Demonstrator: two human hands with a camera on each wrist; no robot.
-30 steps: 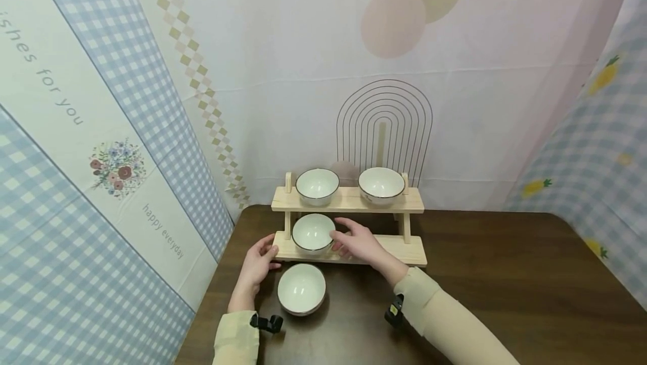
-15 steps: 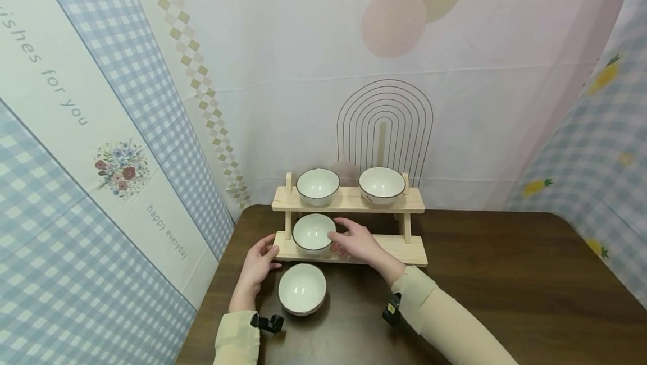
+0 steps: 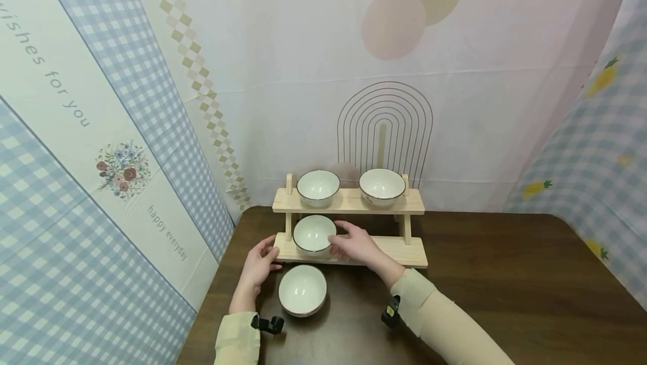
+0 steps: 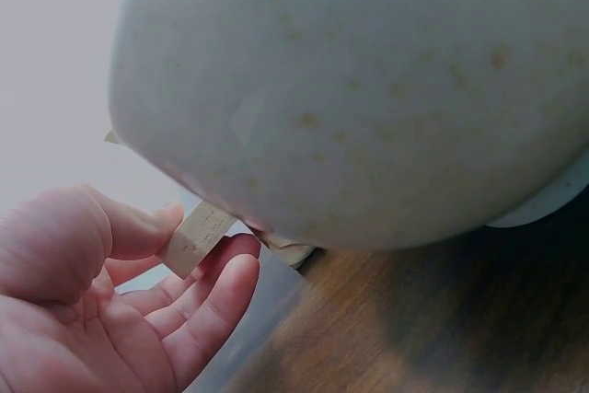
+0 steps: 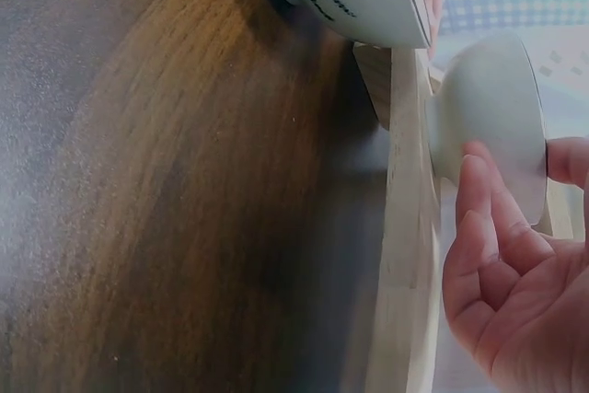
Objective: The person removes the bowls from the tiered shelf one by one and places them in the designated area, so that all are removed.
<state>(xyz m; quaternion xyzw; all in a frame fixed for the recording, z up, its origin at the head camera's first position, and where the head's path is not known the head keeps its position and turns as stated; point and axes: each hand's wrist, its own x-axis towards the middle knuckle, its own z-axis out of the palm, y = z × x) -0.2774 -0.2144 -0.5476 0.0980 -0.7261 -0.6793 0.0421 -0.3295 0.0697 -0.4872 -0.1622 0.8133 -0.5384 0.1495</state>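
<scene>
On the lower shelf of a two-tier wooden rack [image 3: 394, 249] sits a white bowl [image 3: 314, 234] with a dark rim. My right hand [image 3: 358, 243] holds this bowl at its right side, the thumb at the rim and the fingers against the outer wall in the right wrist view. At the left end of that shelf, my left hand [image 3: 259, 263] pinches the board end [image 4: 200, 238] between thumb and fingers. A second white bowl [image 3: 303, 291] stands on the table in front of the rack and fills much of the left wrist view.
Two more white bowls, a left one [image 3: 318, 187] and a right one [image 3: 382, 186], stand on the upper shelf [image 3: 349, 201]. Under the rack is a dark wooden table [image 3: 485, 275]. A patterned cloth [image 3: 283, 73] hangs close behind, with a checked cloth [image 3: 116, 101] along the left.
The right forearm has shifted very slightly left. Both hands keep their holds, and the bowls and rack stay in place.
</scene>
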